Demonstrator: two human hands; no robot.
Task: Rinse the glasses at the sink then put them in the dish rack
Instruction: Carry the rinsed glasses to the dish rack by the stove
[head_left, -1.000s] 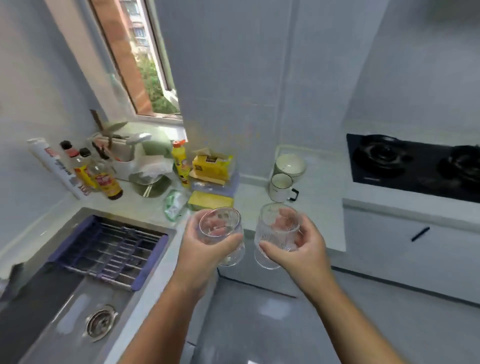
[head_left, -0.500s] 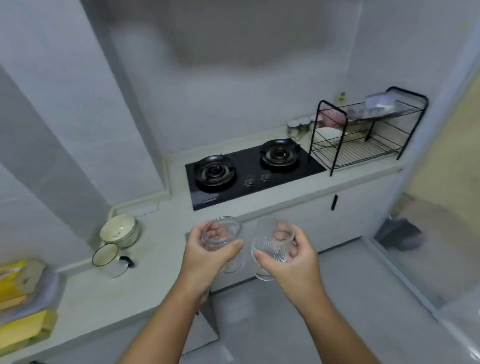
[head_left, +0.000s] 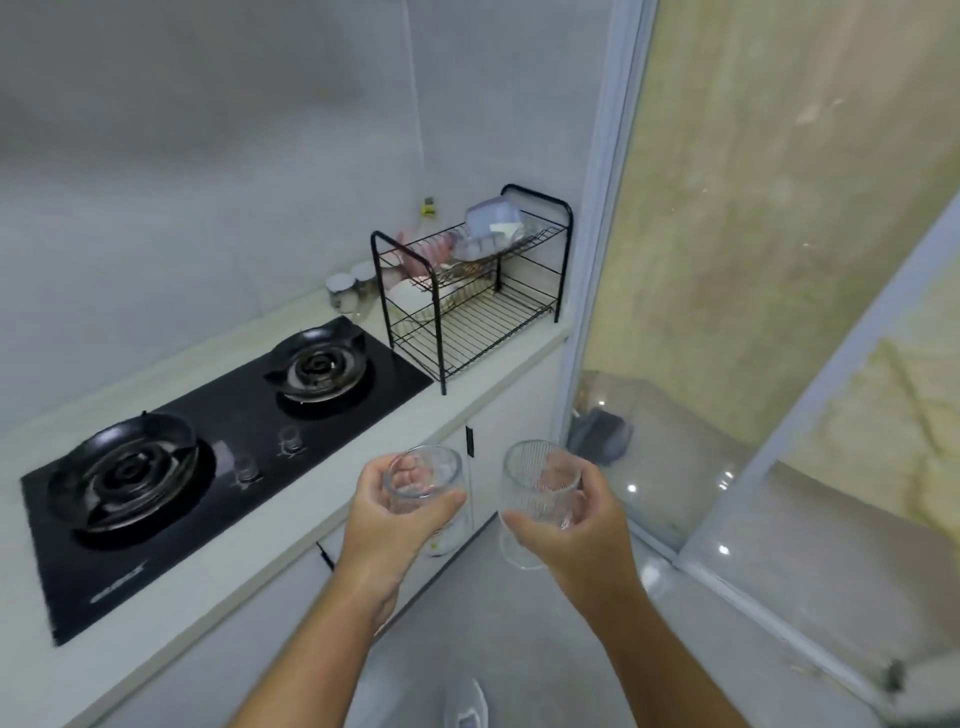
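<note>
Pale tiled walls back a light countertop (head_left: 311, 525) that runs away from you to the left of a glass door frame (head_left: 597, 260). Your left hand (head_left: 384, 525) wraps its fingers and thumb around a smooth glass (head_left: 423, 478), held upright with the mouth toward you. Your right hand (head_left: 576, 540) grips a ribbed glass (head_left: 537, 483) the same way. The two glasses are near each other but not touching, and both sit in the air just off the counter's front edge, over the cabinet fronts and the floor.

Between you and the dish rack (head_left: 488, 319) lies a black two-burner hob (head_left: 249, 431), set into the counter, with the rack standing just beside its far right corner. The rack is black wire with two tiers. On its upper tier rests a pale plastic container (head_left: 491, 221); white dishes (head_left: 410, 299) lean at the left of the lower tier. Two small jars (head_left: 343, 291) stand against the wall behind the hob. Beyond the glass a dark bundle (head_left: 600, 434) sits on the floor.
</note>
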